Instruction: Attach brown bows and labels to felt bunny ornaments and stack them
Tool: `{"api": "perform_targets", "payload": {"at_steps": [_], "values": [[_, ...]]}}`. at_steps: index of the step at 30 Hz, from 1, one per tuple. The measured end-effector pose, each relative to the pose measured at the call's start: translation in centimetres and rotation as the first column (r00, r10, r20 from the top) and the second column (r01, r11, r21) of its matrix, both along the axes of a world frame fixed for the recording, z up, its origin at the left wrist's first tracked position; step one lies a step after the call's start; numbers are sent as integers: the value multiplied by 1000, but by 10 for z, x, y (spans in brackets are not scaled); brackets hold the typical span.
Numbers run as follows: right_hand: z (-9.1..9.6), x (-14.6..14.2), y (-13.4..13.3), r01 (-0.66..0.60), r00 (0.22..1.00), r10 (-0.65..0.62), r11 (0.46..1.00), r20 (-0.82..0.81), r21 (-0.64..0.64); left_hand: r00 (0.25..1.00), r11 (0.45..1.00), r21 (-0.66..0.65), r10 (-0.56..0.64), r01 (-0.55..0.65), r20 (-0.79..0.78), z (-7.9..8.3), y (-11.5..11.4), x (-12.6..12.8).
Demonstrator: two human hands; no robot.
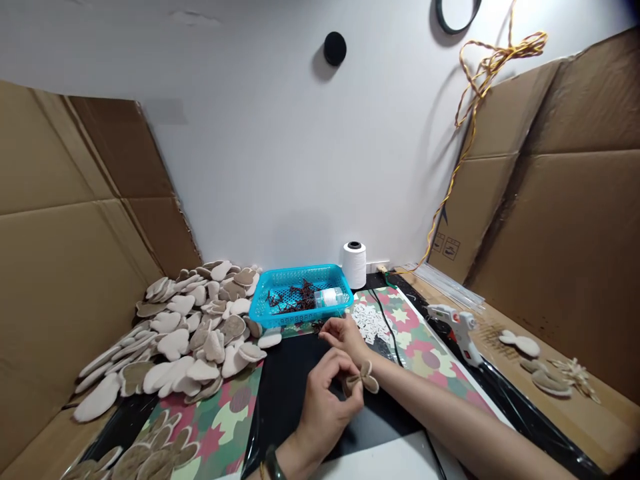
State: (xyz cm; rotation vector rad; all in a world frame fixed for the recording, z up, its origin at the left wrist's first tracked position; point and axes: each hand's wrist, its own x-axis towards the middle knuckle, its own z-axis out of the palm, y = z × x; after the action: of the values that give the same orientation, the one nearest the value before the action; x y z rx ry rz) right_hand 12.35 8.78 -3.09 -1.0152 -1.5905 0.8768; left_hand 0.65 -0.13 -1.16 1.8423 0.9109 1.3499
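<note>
My left hand [327, 397] pinches a small brown felt shape [369, 380] with pale edges and rounded, ear-like lobes, between thumb and fingers. Beyond it, my right hand [346, 335] reaches to the front of a blue plastic basket [260, 293]. Its fingertips are drawn together beside a few dark brown bits; whatever they grip is too small to make out. Inside the basket lie a heap of thin dark brown pieces [300, 297] and a clear container [329, 297] on its side. Small white pieces [371, 323] are spread just right of my right hand.
A large pile of felt shapes [190, 333] fills the left, with more brown ones [155, 457] in front. A white thread cone [355, 267] stands behind the basket. At right are a glue gun [457, 330], clear sticks [447, 287] and felt pieces [520, 343]. Cardboard walls [575, 200] flank the table.
</note>
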Motion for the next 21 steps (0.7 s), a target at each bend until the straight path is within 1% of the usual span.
{"api": "perform_targets", "payload": {"at_steps": [1,3,5,6,7,9,11,13,15,17,19,21], "values": [[6,4,0,-2,1000,1,1000,15,16,1000,1000,13,21,-21,-14,0,-1,1],[19,15,-6,6,1000,-8,997,30,75,994,993,43,109,-109,-13,-2,2,-2],[29,26,-17,39,999,-39,993,-6,111,981,979,65,194,-195,17,-3,10,-8],[32,30,-23,40,998,-36,995,-43,90,975,973,68,218,-220,33,-5,13,-10],[33,32,-28,18,996,-14,999,-86,40,972,970,66,231,-233,45,-6,16,-12],[30,33,-36,-95,983,79,991,-167,-94,971,972,39,230,-233,67,-8,19,-13],[23,30,-40,-201,965,165,965,-204,-168,972,979,-33,204,-201,120,-9,20,-12],[16,27,-41,-208,964,175,964,-198,-164,963,977,-179,155,-116,222,-9,19,-11],[11,26,-40,-165,973,139,977,-185,-134,934,938,-347,132,-10,332,-10,20,-10],[8,27,-40,-103,981,85,990,-173,-99,904,879,-473,152,62,400,-12,22,-9],[6,27,-41,-35,984,21,997,-175,-76,882,834,-542,174,104,438,-15,24,-7],[4,26,-42,7,977,-24,996,-210,-84,865,815,-566,191,122,463,-19,25,-5]]}}
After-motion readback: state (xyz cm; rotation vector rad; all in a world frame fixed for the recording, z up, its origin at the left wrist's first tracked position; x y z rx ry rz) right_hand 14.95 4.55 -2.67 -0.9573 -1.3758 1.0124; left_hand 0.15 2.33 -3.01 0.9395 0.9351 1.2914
